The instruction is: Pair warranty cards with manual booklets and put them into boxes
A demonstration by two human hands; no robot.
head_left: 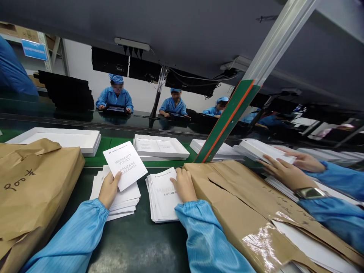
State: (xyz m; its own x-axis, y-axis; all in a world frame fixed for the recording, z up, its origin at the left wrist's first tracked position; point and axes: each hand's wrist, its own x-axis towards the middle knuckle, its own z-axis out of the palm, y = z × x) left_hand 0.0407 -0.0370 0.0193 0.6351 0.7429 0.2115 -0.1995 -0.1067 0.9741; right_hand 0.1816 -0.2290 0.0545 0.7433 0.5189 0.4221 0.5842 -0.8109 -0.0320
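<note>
Green packing bench [133, 242]: left hand [109, 188] is pinching one warranty card [125, 164] loosely, risking a slip; right hand [184, 184] is resting flat, gripping nothing, on manual stack [163, 195].

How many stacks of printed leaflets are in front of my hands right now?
2. The warranty stack lies under the left hand, which lifts its top sheet. The manual stack lies under the right hand. The brown paper packages may hide more.

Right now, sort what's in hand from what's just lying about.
In hand: warranty leaflet held by left hand; leaflet stack beneath; manual stack under right hand.
Lying about: paper-wrapped bundles, white trays, co-worker's box.
</note>
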